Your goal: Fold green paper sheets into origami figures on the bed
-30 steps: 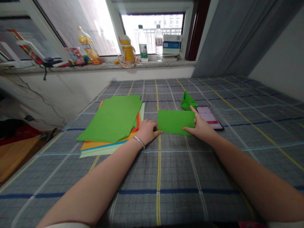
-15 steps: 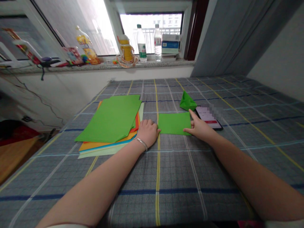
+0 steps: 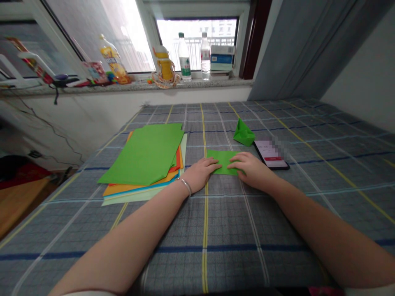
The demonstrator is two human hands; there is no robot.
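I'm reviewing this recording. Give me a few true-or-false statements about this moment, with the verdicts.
1. The left hand and right hand both rest on a green paper sheet. True.
2. A metal bangle is on the right wrist. False: it is on the left wrist.
3. The stack of coloured paper lies on the windowsill. False: it lies on the checked cloth, left of the hands.
4. A phone lies to the right of the right hand, its screen lit. True.
5. A folded green paper shape sits beyond the hands, touching neither. True.
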